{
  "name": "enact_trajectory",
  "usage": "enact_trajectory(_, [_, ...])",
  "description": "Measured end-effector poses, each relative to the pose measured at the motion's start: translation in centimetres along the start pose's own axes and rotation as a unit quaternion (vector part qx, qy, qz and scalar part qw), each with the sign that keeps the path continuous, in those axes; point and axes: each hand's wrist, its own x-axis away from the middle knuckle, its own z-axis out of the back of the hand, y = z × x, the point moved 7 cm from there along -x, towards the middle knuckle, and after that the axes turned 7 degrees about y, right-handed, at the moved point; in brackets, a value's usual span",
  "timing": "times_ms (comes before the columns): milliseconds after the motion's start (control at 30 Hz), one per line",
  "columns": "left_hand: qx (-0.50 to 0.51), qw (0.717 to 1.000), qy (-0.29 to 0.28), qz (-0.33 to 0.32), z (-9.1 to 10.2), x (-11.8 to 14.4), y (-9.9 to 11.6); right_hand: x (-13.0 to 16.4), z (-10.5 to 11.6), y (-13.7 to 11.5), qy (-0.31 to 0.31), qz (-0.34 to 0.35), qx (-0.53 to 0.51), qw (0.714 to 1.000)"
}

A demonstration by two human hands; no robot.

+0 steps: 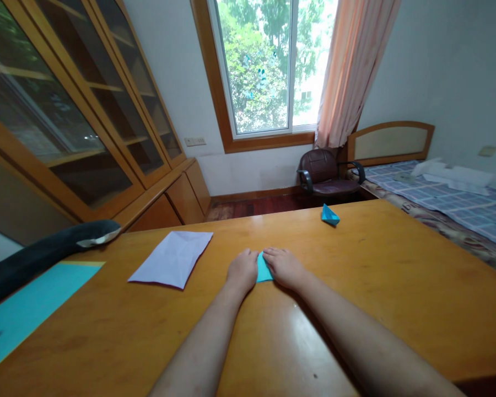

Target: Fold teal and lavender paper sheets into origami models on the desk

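Note:
A small folded piece of cyan paper lies on the wooden table, in the middle. My left hand presses on its left side and my right hand on its right side, fingers curled down over it. Much of the paper is hidden under the hands. A finished cyan paper boat stands farther back to the right, apart from both hands. A creased pale lilac sheet lies flat to the left of my left hand.
A large cyan sheet lies at the table's left edge beside a dark padded object. Beyond the table are a glass-door cabinet, a window, a brown armchair and a bed.

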Motion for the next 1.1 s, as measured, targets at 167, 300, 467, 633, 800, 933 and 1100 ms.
enact_trajectory(167, [-0.017,0.999,0.017,-0.038,0.3,0.3,0.9,0.4,-0.7,0.2,-0.032,-0.010,-0.004,0.999])
enact_trajectory(300, [0.015,0.998,0.018,-0.064,0.1,0.5,1.7,0.6,-1.0,0.4,-0.047,-0.016,-0.010,0.999])
enact_trajectory(467, [0.035,0.998,-0.013,-0.058,-1.1,0.7,1.4,0.7,-1.1,0.7,-0.064,-0.017,-0.014,0.998])
enact_trajectory(633, [0.037,0.997,-0.050,-0.049,-2.1,1.0,1.1,0.9,-1.2,0.8,-0.076,-0.010,-0.011,0.997])
enact_trajectory(800, [0.040,0.995,-0.075,-0.048,-2.1,1.3,0.9,0.9,-1.2,0.9,-0.080,-0.003,-0.020,0.997])
enact_trajectory(933, [0.048,0.994,-0.080,-0.050,-1.8,1.4,0.9,0.8,-1.1,1.1,-0.087,-0.002,-0.035,0.996])
enact_trajectory(1100, [0.058,0.993,-0.091,-0.046,-1.7,1.5,0.8,0.6,-0.7,1.5,-0.074,0.009,-0.059,0.996])
